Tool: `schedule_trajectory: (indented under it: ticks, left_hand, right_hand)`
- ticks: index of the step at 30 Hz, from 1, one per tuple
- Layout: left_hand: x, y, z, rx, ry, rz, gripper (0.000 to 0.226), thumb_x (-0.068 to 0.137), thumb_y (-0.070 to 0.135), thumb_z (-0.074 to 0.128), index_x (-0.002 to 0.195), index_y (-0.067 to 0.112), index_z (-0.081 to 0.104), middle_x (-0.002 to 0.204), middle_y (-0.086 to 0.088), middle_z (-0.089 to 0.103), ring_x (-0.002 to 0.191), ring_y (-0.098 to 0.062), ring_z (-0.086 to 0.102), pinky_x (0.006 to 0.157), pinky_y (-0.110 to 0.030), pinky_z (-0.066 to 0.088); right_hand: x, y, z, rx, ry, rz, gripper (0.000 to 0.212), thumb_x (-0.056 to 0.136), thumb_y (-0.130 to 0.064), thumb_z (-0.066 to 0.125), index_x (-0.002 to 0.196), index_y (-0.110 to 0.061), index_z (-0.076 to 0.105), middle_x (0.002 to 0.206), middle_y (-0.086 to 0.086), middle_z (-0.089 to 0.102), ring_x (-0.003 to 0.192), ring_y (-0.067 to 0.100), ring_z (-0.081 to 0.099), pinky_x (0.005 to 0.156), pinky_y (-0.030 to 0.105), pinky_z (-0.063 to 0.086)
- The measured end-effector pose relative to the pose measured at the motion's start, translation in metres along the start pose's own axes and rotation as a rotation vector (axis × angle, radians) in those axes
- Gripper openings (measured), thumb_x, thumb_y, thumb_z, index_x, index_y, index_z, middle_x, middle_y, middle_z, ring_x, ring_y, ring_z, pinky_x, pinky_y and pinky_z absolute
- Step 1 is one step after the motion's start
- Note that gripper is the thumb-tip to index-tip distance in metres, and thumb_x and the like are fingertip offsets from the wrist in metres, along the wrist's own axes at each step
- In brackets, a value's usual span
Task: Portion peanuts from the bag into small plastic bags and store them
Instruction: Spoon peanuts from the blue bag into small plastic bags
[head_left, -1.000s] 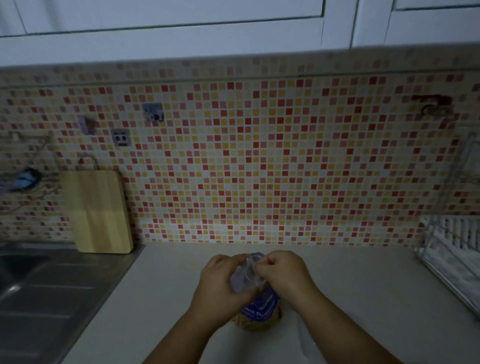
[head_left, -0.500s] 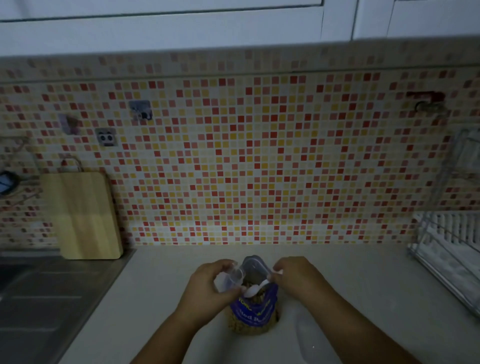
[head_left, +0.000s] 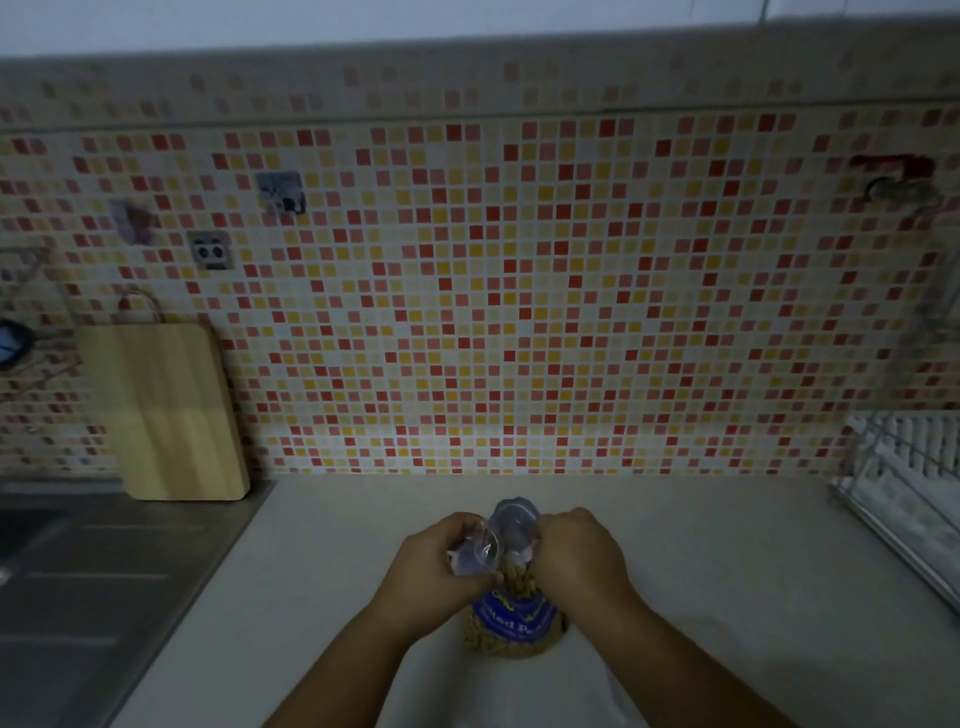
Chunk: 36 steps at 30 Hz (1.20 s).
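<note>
peanut bag (head_left: 514, 621) on counter (head_left: 727, 545); sink (head_left: 78, 597) left, cutting board (head_left: 171, 410) behind it; dish rack (head_left: 914, 483) right

The peanut bag (head_left: 514, 618) is made of thin clear plastic, glossy and crinkled at its top, with a printed blue label. The tabletop (head_left: 727, 571) is seen as pale, smooth and matt. Light, grained wood is shown by the cutting board (head_left: 166, 410), dull brushed metal by the sink (head_left: 104, 571).

Two bare forearms reach in from the near edge and converge at centre. The left hand (head_left: 439, 569) and right hand (head_left: 579, 556) sit side by side, fingers curled, each pinching the top of the peanut bag (head_left: 514, 621).
</note>
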<state>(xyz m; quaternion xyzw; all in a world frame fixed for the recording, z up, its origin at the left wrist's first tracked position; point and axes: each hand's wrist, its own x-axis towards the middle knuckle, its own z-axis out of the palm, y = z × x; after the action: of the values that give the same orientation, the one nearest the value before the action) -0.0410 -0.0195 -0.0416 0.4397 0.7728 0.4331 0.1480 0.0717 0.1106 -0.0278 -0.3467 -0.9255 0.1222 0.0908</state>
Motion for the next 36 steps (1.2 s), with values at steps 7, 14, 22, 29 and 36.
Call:
schedule_trajectory:
  ticks: [7, 14, 22, 29, 36]
  left_hand:
    - [0.003, 0.001, 0.002, -0.030, 0.014, -0.009, 0.044, 0.064, 0.022, 0.081, 0.094, 0.043, 0.056, 0.095, 0.020, 0.065, 0.090, 0.008, 0.060, 0.074, -0.004, 0.048]
    - [0.006, 0.002, 0.003, -0.055, 0.004, -0.028, 0.044, 0.065, 0.025, 0.082, 0.098, 0.040, 0.057, 0.099, 0.017, 0.065, 0.095, -0.002, 0.062, 0.080, -0.015, 0.052]
    - [0.006, 0.006, -0.004, -0.165, 0.002, -0.086, 0.041, 0.067, 0.022, 0.082, 0.101, 0.031, 0.063, 0.101, 0.012, 0.068, 0.096, -0.002, 0.062, 0.080, -0.015, 0.053]
    - [0.009, 0.005, -0.009, -0.085, 0.010, -0.093, 0.049, 0.068, 0.028, 0.082, 0.111, 0.029, 0.060, 0.107, 0.010, 0.066, 0.099, -0.003, 0.060, 0.074, -0.010, 0.046]
    - [0.010, 0.008, -0.008, 0.094, 0.060, -0.050, 0.056, 0.067, 0.031, 0.081, 0.118, 0.025, 0.060, 0.106, 0.009, 0.064, 0.093, -0.004, 0.056, 0.069, -0.004, 0.038]
  right_hand:
    - [0.002, -0.005, -0.001, -0.052, -0.043, 0.079, 0.027, 0.091, -0.021, 0.046, 0.110, -0.023, 0.065, 0.114, -0.001, 0.065, 0.112, 0.020, 0.050, 0.093, 0.030, 0.037]
    - [0.013, 0.006, 0.002, 0.143, -0.131, 0.330, 0.023, 0.087, -0.020, 0.049, 0.093, -0.021, 0.071, 0.094, 0.001, 0.066, 0.089, 0.019, 0.060, 0.083, 0.029, 0.044]
    - [0.039, 0.034, -0.023, -0.029, -0.528, 0.438, 0.033, 0.094, -0.018, 0.044, 0.124, -0.014, 0.055, 0.099, 0.005, 0.057, 0.089, 0.018, 0.048, 0.078, 0.026, 0.037]
    - [0.037, 0.044, -0.029, -0.065, -0.561, 0.454, 0.039, 0.095, -0.017, 0.044, 0.134, -0.012, 0.048, 0.110, 0.007, 0.054, 0.090, 0.017, 0.048, 0.081, 0.026, 0.039]
    - [0.025, 0.047, -0.041, 0.105, -0.422, 0.484, 0.037, 0.093, -0.015, 0.048, 0.128, -0.005, 0.051, 0.097, 0.004, 0.050, 0.083, 0.015, 0.049, 0.086, 0.026, 0.045]
